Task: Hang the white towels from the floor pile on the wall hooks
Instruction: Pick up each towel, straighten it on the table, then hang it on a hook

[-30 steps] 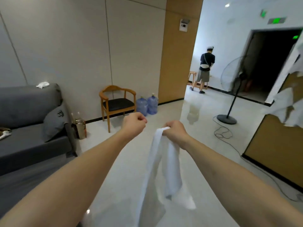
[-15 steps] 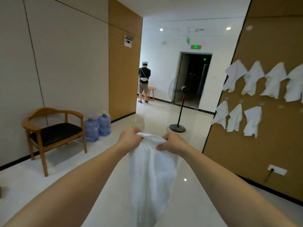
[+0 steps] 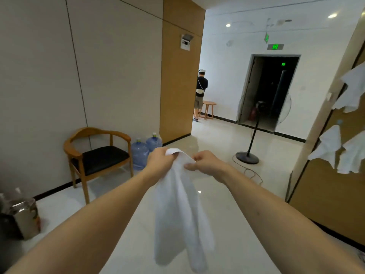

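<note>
A white towel (image 3: 180, 210) hangs down in front of me, held up at its top edge by both hands. My left hand (image 3: 161, 162) grips a bunched corner of it. My right hand (image 3: 205, 165) pinches the top edge a little to the right. On the wooden wall (image 3: 324, 194) at the right, several white towels (image 3: 328, 147) hang from hooks, partly cut off by the frame edge. The floor pile is out of view.
A wooden armchair (image 3: 98, 155) and two blue water bottles (image 3: 145, 149) stand along the left wall. A standing fan (image 3: 250, 143) with a trailing cable is ahead on the floor. A person (image 3: 200, 93) stands in the far corridor by a small table.
The view has swung back to the left, so fewer hung towels show at the right. Both hands have shifted their hold along the towel's top edge.
</note>
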